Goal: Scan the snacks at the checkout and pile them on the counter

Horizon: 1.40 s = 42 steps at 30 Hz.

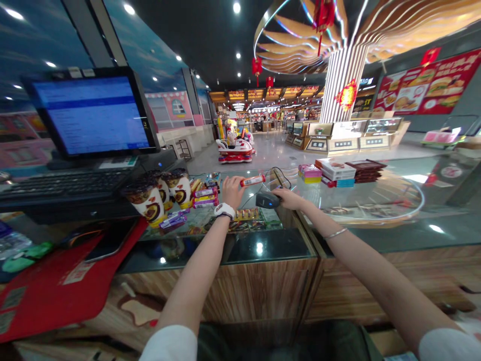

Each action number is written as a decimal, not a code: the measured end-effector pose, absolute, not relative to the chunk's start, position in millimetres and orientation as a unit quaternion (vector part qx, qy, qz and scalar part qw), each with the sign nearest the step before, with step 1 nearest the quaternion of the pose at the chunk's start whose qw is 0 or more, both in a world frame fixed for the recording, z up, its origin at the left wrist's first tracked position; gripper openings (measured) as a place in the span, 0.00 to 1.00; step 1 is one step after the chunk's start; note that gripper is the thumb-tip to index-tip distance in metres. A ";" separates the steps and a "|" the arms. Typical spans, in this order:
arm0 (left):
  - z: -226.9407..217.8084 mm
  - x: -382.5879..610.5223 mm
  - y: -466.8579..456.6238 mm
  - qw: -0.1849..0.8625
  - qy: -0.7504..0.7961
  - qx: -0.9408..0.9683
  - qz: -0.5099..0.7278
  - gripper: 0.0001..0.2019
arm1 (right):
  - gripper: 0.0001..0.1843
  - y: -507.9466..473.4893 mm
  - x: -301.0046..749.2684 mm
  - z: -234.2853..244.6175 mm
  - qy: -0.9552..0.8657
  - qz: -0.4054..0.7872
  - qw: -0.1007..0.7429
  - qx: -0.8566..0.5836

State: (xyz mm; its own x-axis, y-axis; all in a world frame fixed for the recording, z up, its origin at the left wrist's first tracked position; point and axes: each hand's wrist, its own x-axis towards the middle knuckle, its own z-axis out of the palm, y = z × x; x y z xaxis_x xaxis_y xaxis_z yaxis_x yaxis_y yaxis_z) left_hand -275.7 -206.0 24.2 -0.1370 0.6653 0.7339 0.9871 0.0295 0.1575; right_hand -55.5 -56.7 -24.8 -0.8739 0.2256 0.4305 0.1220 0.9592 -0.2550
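Note:
My left hand [233, 191] is closed on one end of a slim red-and-white candy roll [253, 180], which points to the right above the glass counter. In my right hand [287, 199] is a dark barcode scanner [267, 200], its head turned left, just below the roll. A black cable [282, 174] loops on the glass behind the scanner. Left of my left hand lie purple-wrapped snack packs [205, 198], next to patterned paper cups [179, 188] with dark contents on top. Small packaged goods [248, 214] show through the glass under my hands.
A monitor [92, 114] and keyboard [63, 183] stand at the left, above a red mat [71, 286] with a phone [111, 240]. Stacked boxes [336, 170] and dark red packets [364, 170] sit on the counter at right. Beyond it stands a kiddie ride [235, 148].

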 end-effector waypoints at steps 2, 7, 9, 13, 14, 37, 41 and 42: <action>24.6 -274.9 -206.6 0.241 -0.676 -0.609 -0.336 0.10 | 0.35 -55.5 -56.7 -26.2 -0.953 0.118 0.263 -0.097; 27.7 -268.8 -208.9 0.232 -0.670 -0.618 -0.341 0.10 | 0.40 -60.4 -53.4 -19.0 -0.895 0.124 0.407 -0.136; 29.3 -263.7 -210.1 0.230 -0.666 -0.623 -0.341 0.10 | 0.39 -67.0 -50.8 -12.8 -0.878 0.116 0.443 -0.139; 31.7 -250.4 -213.5 0.224 -0.654 -0.638 -0.339 0.10 | 0.33 -80.5 -46.9 -1.1 -0.875 0.106 0.457 -0.120; 32.1 -247.4 -214.4 0.223 -0.651 -0.642 -0.339 0.10 | 0.30 -82.7 -46.1 1.4 -0.875 0.104 0.458 -0.121; 33.7 -97.6 -172.9 0.163 -0.575 -0.771 -0.221 0.21 | 0.13 -52.7 129.2 -9.2 -0.868 -0.055 0.440 -0.222; 25.7 -68.0 -148.3 0.127 -0.590 -0.776 -0.183 0.24 | 0.13 -47.3 160.9 -19.6 -0.867 -0.082 0.410 -0.272; 23.5 -61.5 -142.0 0.117 -0.595 -0.775 -0.177 0.25 | 0.14 -46.7 166.8 -21.7 -0.866 -0.086 0.400 -0.286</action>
State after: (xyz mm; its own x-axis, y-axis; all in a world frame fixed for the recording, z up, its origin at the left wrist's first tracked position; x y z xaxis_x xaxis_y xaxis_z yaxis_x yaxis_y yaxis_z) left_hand -61.5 -142.0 23.5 0.2283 0.8814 0.4135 0.9642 -0.2634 0.0292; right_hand 166.8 -46.7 -21.7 -0.5160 0.4273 0.7424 0.5652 0.8211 -0.0797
